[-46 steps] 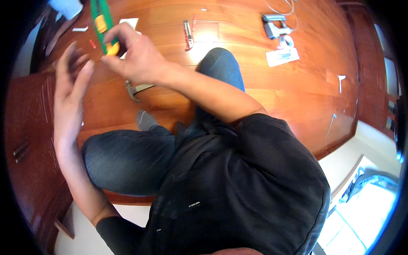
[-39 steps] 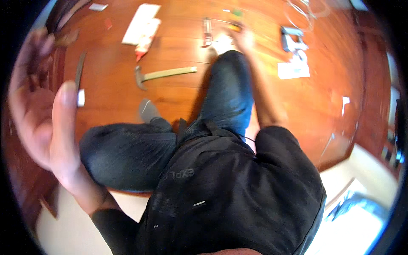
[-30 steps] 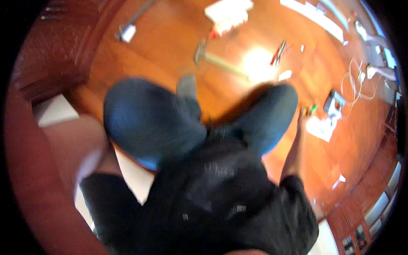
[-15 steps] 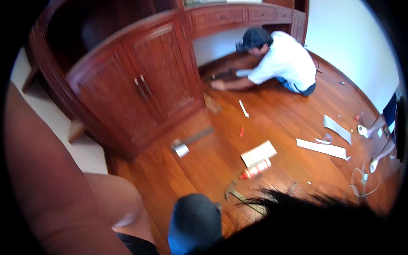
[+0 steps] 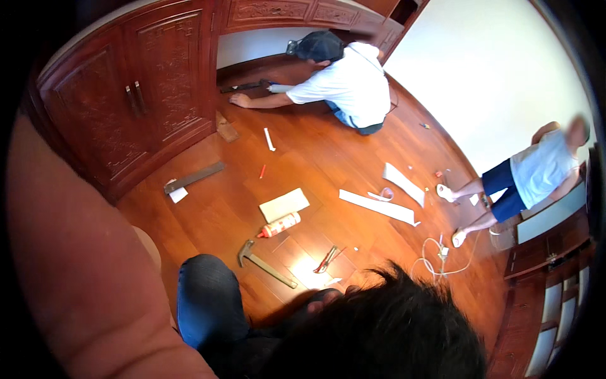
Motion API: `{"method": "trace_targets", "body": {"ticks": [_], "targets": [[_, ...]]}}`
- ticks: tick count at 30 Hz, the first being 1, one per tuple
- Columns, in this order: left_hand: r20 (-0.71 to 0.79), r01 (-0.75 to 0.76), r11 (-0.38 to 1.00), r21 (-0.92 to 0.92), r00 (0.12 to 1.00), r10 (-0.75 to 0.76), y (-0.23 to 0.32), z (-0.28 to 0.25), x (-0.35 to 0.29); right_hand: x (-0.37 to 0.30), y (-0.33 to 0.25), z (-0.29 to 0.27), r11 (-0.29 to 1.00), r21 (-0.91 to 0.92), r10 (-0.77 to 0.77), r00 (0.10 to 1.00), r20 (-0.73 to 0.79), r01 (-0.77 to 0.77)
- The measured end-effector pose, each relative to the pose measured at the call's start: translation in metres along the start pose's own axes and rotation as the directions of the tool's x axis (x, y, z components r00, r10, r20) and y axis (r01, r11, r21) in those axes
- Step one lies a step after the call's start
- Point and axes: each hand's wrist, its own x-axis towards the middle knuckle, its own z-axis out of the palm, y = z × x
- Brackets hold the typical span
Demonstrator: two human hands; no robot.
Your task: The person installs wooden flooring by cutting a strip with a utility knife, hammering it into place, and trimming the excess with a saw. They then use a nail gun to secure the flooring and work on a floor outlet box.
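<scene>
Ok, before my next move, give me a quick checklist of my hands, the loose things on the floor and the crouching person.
1. Left hand or forearm clear of the lens: not ok, fills the view's left side.
2. Right hand's hold: cannot tell, hand not visible.
3. Hammer lying on the floor: ok.
4. Red tool, any blade covered: cannot tell, too small.
5. Bottle upright: not ok, on its side.
6. Crouching person away from the hammer: ok, near the furniture.

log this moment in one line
left arm: along left edge | right hand: not seen | hammer: floor, near knee | tube: beside pale block | co-worker: crouched by cabinet
</scene>
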Motion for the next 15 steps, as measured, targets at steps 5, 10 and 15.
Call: {"method": "trace_targets", "body": {"ticks": [5, 10, 15], "targets": [[-0.003, -0.003, 1.000, -0.020, 1.000, 0.003, 0.012, 0.013, -0.007, -0.002, -0.075, 0.025, 0.977, -0.011, -0.214, 0.975, 0.051, 0.215], [0.001, -0.009, 1.000, -0.017, 1.000, 0.009, 0.026, 0.003, -0.007, -0.031, -0.154, 0.008, 0.876, -0.058, -0.478, 0.878, 0.023, 0.479], [-0.010, -0.091, 0.996, 0.012, 0.996, 0.091, 0.048, -0.022, -0.004, -0.078, -0.215, 0.000, 0.736, -0.077, -0.668, 0.740, 0.083, 0.673]]}}
